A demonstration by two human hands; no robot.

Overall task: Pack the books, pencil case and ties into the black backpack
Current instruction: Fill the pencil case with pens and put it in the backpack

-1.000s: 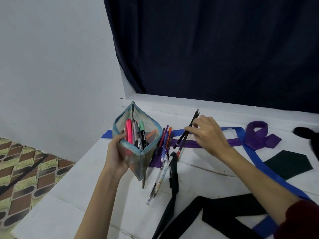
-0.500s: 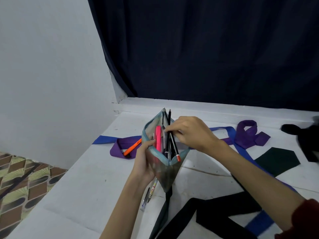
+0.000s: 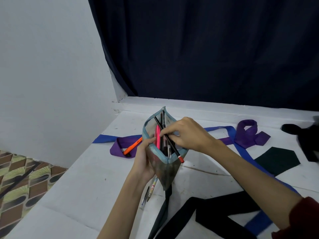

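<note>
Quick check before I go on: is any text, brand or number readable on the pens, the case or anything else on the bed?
None can be read.
Orange pen: a small dark print on the barrel, too blurred to read.
Patterned pen under the pencil case: small coloured marks, too small to tell whether they are letters.
Pencil case, ties, black pencil: no text shows.

A blurred black object is cut off at right.

Hands at open pencil case

home room, dark curtain, patterned floor
</note>
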